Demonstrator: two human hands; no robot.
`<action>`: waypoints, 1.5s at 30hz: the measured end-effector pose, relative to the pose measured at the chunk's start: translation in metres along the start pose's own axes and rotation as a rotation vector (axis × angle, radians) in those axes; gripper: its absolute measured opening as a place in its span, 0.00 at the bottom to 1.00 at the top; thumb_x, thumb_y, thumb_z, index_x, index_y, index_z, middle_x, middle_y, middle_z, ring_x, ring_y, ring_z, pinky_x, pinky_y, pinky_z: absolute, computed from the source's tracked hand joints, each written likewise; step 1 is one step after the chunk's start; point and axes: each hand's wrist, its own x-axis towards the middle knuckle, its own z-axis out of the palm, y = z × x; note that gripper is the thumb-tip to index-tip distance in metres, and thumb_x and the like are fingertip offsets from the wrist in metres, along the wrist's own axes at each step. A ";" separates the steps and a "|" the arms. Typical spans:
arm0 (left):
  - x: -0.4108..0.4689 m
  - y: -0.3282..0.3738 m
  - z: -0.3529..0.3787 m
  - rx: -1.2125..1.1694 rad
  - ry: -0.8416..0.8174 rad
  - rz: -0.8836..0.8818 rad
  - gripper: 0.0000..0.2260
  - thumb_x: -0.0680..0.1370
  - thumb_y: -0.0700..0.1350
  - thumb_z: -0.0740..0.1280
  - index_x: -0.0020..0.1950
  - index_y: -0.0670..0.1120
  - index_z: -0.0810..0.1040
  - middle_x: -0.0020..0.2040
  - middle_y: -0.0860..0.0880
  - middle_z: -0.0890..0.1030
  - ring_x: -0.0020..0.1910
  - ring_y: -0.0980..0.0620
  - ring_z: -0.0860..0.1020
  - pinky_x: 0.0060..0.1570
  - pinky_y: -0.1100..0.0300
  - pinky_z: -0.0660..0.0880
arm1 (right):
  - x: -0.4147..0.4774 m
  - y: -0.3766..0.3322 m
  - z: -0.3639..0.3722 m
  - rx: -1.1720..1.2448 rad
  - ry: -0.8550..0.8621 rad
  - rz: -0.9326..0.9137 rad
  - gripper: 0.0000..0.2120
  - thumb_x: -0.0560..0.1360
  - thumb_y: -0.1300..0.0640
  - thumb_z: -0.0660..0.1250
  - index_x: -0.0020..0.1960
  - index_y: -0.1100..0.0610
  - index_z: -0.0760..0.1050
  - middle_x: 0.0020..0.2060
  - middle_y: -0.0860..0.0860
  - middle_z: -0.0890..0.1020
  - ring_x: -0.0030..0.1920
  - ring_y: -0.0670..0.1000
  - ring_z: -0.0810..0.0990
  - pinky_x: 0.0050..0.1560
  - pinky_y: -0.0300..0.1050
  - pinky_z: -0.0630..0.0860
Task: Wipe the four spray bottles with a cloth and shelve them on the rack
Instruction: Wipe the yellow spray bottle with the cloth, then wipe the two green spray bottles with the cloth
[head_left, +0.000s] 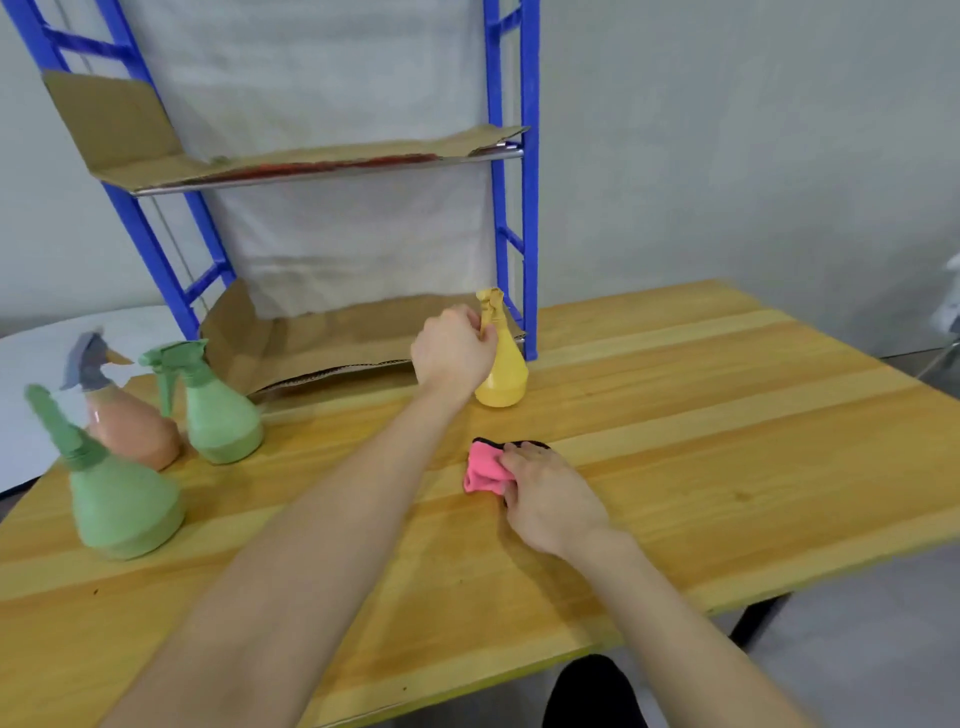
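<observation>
One yellow bottle (503, 382) | left hand (451, 354) curled round its neck | right hand (546, 496) clutching pink cloth (483, 470) on table (727, 415)

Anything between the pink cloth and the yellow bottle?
Nothing: only bare table shows between the pink cloth and the yellow bottle in the head view.

Grey wall (727, 130), wooden table (675, 415)
</observation>
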 end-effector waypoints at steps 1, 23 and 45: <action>-0.002 0.001 0.007 -0.009 -0.034 -0.005 0.10 0.80 0.61 0.66 0.50 0.55 0.77 0.40 0.51 0.87 0.51 0.47 0.86 0.50 0.49 0.83 | 0.000 0.001 0.001 0.014 0.001 0.006 0.18 0.85 0.54 0.59 0.70 0.59 0.77 0.71 0.56 0.80 0.74 0.60 0.74 0.79 0.52 0.64; -0.072 -0.145 -0.197 0.217 0.037 -0.030 0.07 0.81 0.57 0.71 0.51 0.55 0.82 0.40 0.57 0.85 0.48 0.51 0.83 0.47 0.53 0.78 | 0.051 -0.158 0.019 0.197 0.141 -0.179 0.13 0.87 0.59 0.58 0.67 0.53 0.77 0.59 0.54 0.82 0.58 0.61 0.81 0.51 0.54 0.77; -0.065 -0.234 -0.331 0.775 -0.288 0.224 0.09 0.80 0.44 0.74 0.56 0.58 0.85 0.45 0.52 0.85 0.49 0.44 0.82 0.55 0.49 0.77 | 0.049 -0.194 0.037 0.356 -0.170 -0.171 0.13 0.89 0.50 0.59 0.72 0.46 0.74 0.55 0.47 0.83 0.48 0.49 0.79 0.45 0.47 0.73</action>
